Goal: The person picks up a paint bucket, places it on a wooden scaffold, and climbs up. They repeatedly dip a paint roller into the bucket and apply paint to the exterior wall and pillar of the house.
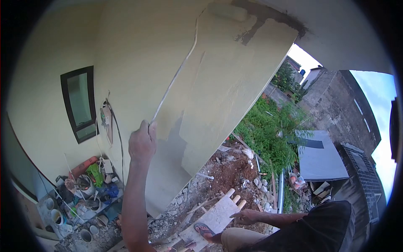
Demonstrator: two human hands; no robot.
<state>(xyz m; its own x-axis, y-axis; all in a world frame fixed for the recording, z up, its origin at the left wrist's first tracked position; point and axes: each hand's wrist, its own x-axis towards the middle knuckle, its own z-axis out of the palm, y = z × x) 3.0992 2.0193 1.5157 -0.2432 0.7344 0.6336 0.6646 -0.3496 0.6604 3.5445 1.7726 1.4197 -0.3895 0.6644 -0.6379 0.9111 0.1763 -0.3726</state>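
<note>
My left hand (142, 140) is raised and wrapped round the long thin handle of a paint roller (178, 71). The handle bends near its top and leads to a pale roller sleeve (228, 11) that lies against the upper wall. Beside the sleeve, a dark grey-brown patch (254, 31) shows on the pale yellow wall (226, 63). My right hand (245, 217) hangs low at the right, fingers loosely extended, with nothing visible in it. Below it, a sandalled foot (203, 230) rests on a wooden plank platform (216, 216).
Round pole ends (235, 198) stick out from the platform. Rubble and soil (226, 168) lie below. Buckets (56, 216), bags and tools crowd the floor at left, under a dark-framed window (79, 103). Cables (117, 130) hang from the wall. Green plants (264, 126) grow outside.
</note>
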